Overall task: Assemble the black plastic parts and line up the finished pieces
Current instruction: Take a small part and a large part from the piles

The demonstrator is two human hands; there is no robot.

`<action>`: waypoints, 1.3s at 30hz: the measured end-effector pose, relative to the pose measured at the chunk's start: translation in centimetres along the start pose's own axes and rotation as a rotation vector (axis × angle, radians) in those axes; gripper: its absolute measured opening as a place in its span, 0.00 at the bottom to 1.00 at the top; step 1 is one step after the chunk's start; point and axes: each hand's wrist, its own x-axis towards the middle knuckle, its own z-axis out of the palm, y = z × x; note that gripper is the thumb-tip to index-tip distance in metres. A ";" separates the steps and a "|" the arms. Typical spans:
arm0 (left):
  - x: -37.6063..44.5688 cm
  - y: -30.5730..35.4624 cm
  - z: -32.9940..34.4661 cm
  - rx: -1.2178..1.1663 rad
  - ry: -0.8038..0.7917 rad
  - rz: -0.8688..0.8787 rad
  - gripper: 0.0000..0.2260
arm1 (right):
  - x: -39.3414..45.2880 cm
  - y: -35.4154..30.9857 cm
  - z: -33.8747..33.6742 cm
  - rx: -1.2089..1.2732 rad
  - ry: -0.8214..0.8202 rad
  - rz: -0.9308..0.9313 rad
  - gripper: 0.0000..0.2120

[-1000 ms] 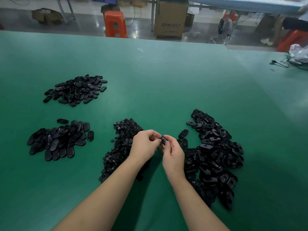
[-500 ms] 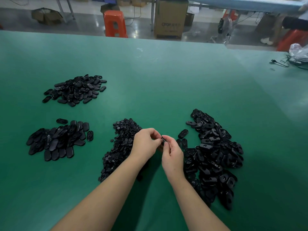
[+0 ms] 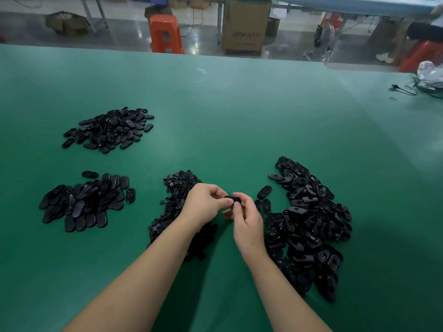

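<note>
Fingers of my left hand point(image 3: 203, 203) curl in and pinch one end of a small black plastic piece point(image 3: 232, 200) at centre frame, and the fingers of my right hand point(image 3: 248, 222) pinch its other end from the right, thumb on top. The piece sits between both sets of fingertips, held above the green desk point(image 3: 239, 116); its long axis runs roughly left to right across the frame, so I judge each hand equally near and the joining press comes from both ends inward.

Going left to right: at mid left lies a loose heap of oval parts point(image 3: 109, 129), and below it a flatter group of ovals point(image 3: 84, 203), partly side by side, which I take for the finished line-up. That group lies well to the left of my hands, nearer the left one. Just left of my left hand is a pile of small round parts point(image 3: 172, 200); to the right, a large pile of slotted oval shells point(image 3: 309, 219).

At top centre stands a cardboard box point(image 3: 245, 26); its print reads something like "OTOR", though I cannot be sure.
</note>
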 end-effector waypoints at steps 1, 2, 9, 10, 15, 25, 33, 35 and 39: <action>-0.1 -0.1 0.1 -0.024 -0.009 -0.014 0.06 | 0.0 0.0 -0.1 0.005 -0.003 0.002 0.12; -0.1 -0.2 0.1 -0.040 -0.017 -0.026 0.06 | 0.0 0.1 -0.1 0.005 -0.003 0.004 0.13; -0.5 -0.1 0.5 -0.112 -0.018 -0.075 0.07 | -0.1 0.1 -0.2 0.048 -0.008 0.012 0.13; -0.6 -0.2 0.6 -0.115 -0.014 -0.076 0.07 | -0.2 0.1 -0.2 0.053 -0.006 0.012 0.13; -0.6 -0.4 0.7 -0.100 -0.006 -0.064 0.08 | -0.2 -0.1 -0.2 0.050 0.007 0.011 0.11; -0.7 -0.5 0.4 -0.088 -0.027 -0.058 0.05 | -0.3 0.1 -0.1 0.054 0.007 0.012 0.15; -0.3 -0.8 0.2 -0.160 -0.067 -0.086 0.04 | -0.6 0.0 0.0 -0.029 0.013 -0.040 0.16; -0.2 -0.9 0.1 -0.193 -0.080 -0.103 0.03 | -0.7 -0.1 0.1 -0.059 0.008 -0.081 0.15; 0.0 -1.0 -0.1 -0.235 -0.102 -0.128 0.03 | -0.6 -0.1 0.1 -0.075 0.014 -0.129 0.14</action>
